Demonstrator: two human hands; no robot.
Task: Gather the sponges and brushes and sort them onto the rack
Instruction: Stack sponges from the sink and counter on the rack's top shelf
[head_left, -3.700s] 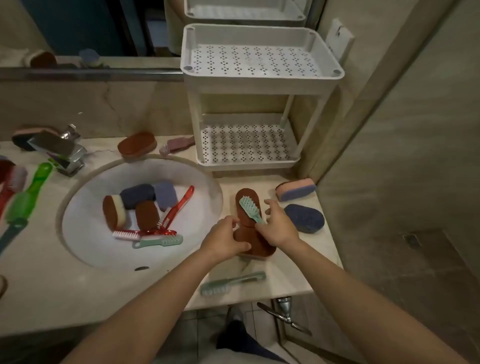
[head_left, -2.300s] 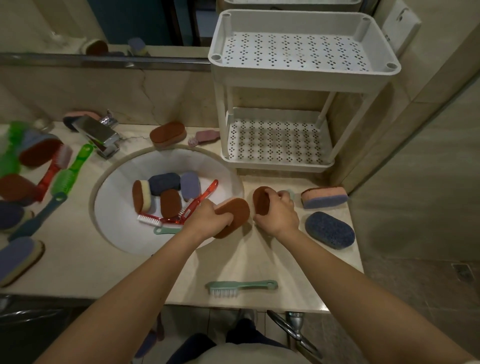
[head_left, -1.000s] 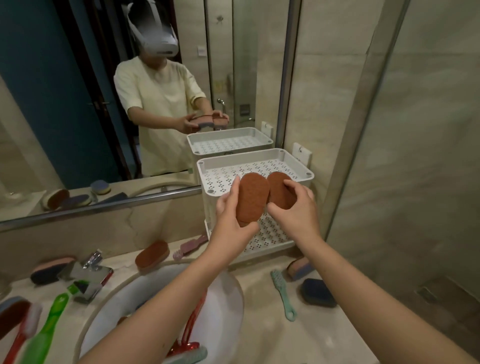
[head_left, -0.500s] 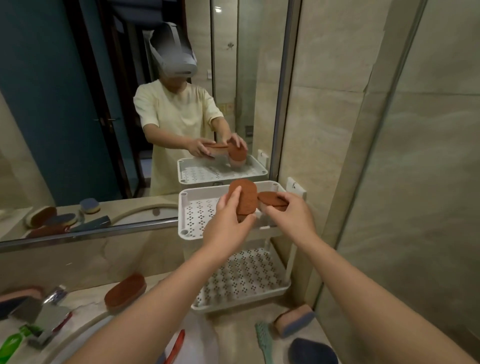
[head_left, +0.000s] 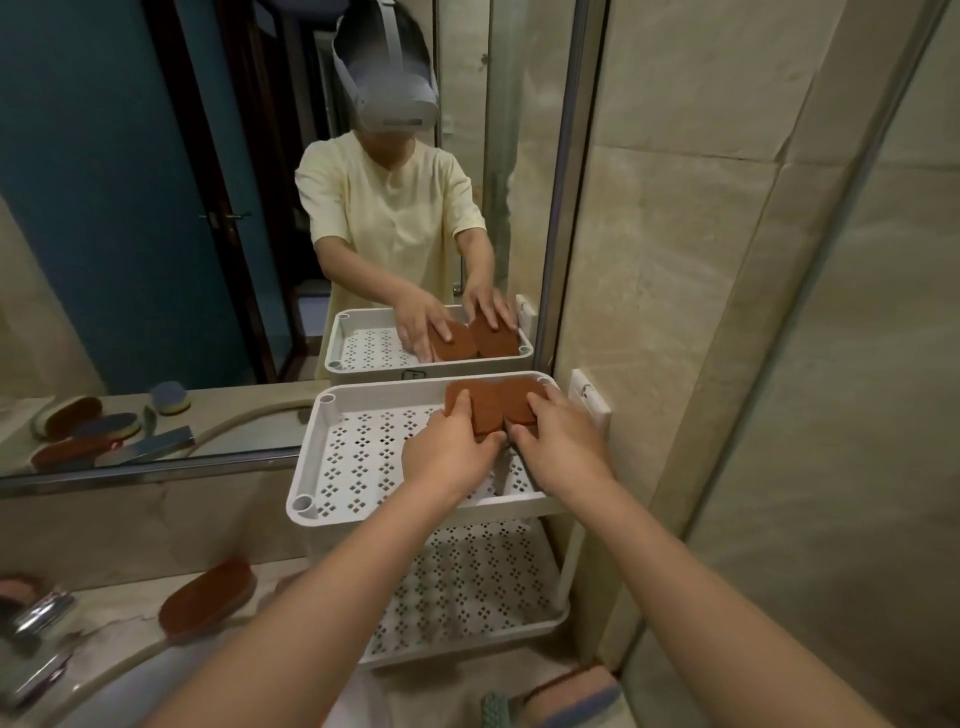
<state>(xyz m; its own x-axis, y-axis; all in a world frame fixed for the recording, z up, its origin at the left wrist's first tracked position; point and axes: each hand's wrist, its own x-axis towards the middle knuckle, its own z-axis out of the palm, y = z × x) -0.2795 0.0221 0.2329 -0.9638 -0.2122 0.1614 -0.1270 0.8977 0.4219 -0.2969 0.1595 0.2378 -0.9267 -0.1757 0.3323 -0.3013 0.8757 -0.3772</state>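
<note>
Two flat brown oval sponges lie side by side in the back right corner of the white rack's top shelf (head_left: 332, 462). My left hand (head_left: 452, 452) rests on the left brown sponge (head_left: 480, 408), fingers along its near edge. My right hand (head_left: 563, 441) holds the right brown sponge (head_left: 517, 397) against the shelf's far wall. The lower shelf (head_left: 467, 587) holds nothing.
Another brown sponge (head_left: 208, 600) lies on the counter left of the rack. A pink and blue sponge (head_left: 576, 693) and a green brush's head (head_left: 493, 712) sit at the bottom edge. The tap (head_left: 36, 616) is at far left, the sink rim (head_left: 104, 675) below. A mirror stands behind the rack.
Both hands have lowered the two brown sponges from above the rack onto the top shelf's back right corner, laying them flat. The view has tilted up from the sink.
</note>
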